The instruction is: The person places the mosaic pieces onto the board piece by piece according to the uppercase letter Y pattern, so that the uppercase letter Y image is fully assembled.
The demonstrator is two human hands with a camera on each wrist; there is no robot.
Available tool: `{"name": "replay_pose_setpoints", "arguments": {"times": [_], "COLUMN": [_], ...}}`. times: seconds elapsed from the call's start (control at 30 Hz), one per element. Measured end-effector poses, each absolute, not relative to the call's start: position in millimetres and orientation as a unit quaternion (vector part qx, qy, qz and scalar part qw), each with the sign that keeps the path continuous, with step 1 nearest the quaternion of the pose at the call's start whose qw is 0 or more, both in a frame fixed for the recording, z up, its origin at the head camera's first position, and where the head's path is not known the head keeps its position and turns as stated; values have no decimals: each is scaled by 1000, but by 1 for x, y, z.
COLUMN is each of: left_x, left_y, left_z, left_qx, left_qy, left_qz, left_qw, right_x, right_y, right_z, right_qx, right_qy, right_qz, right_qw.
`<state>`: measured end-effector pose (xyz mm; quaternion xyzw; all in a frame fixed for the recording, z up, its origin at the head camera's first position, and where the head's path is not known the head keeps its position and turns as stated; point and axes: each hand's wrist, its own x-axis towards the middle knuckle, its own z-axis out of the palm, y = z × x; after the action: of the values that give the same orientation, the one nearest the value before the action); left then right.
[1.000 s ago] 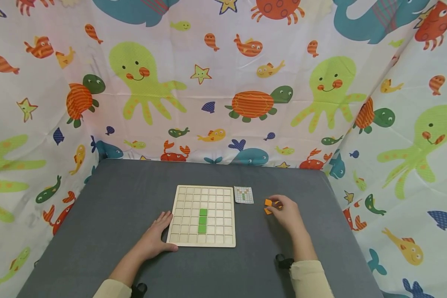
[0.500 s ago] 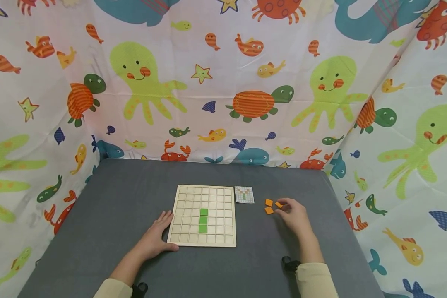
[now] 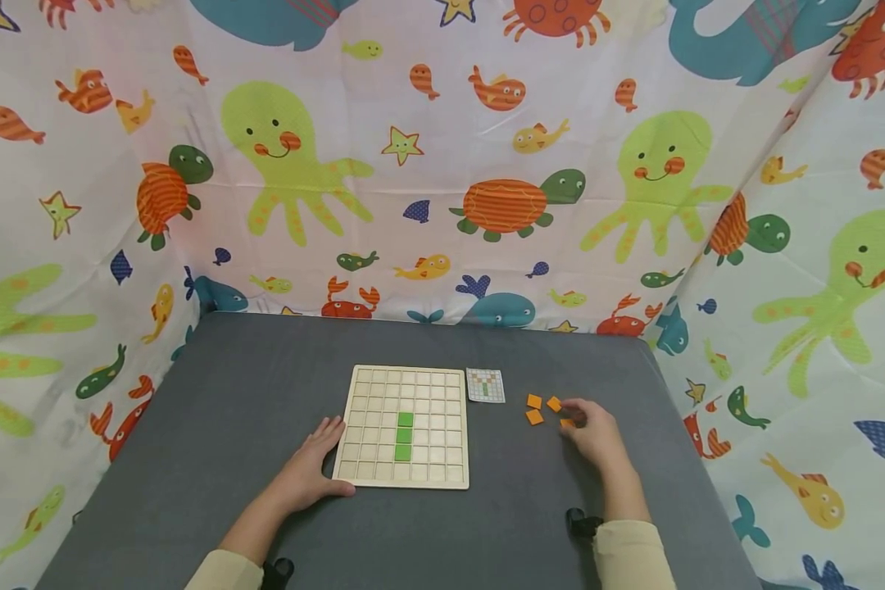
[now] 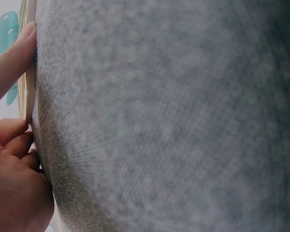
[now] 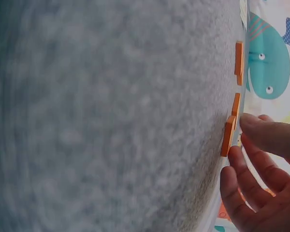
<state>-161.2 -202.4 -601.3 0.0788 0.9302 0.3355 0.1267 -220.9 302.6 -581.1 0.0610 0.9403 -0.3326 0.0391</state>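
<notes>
A square wooden grid board [image 3: 369, 471] lies on the grey table, with a short column of green tiles [image 3: 404, 436] in its cells. My left hand [image 3: 311, 463] rests at the board's near left corner, fingers along the left edge and thumb at the front edge. In the left wrist view the thumb [image 4: 17, 60] touches the board's side. My right hand [image 3: 596, 430] is at several loose orange tiles [image 3: 534, 417]. Its thumb and fingertips are right at the nearest orange tile [image 5: 227, 136], partly hidden by them in the head view.
A small printed pattern card [image 3: 485, 385] lies at the board's upper right, between the board and the orange tiles. The grey table [image 3: 280, 352] is enclosed by a white curtain [image 3: 383, 188] printed with sea animals. A dark strap [image 3: 583, 524] is on the right wrist.
My right hand has shifted right and slightly nearer, off the first orange tiles, which now lie uncovered and spread apart. The left hand stays at the board's corner.
</notes>
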Motion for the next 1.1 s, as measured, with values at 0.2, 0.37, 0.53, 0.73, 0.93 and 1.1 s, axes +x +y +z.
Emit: {"name": "replay_pose_setpoints", "arguments": {"times": [0.2,0.37,0.53,0.73,0.93,1.1], "left_x": [-162,-162,-162,-162,-161,-161], "left_y": [-202,-203,-203,-203,-203,-203], "left_z": [-602,-602,-602,-603,-603,-601], "left_qx": [80,83,80,78,79,77], "left_qy": [930,930,931,932,931,930], "left_qz": [336,337,334,333,334,339], "left_qw": [125,124,126,124,124,124], "right_x": [-220,-219,-217,-217,-219,-222], "right_y": [306,308,310,309,303,294], "right_z": [-582,-583,-582,-582,-580,-575], "right_qx": [68,68,67,63,49,23], "right_qy": [945,949,952,956,961,962], "right_qz": [-314,-301,-293,-280,-266,-269], "right_qw": [63,62,59,61,54,38]}}
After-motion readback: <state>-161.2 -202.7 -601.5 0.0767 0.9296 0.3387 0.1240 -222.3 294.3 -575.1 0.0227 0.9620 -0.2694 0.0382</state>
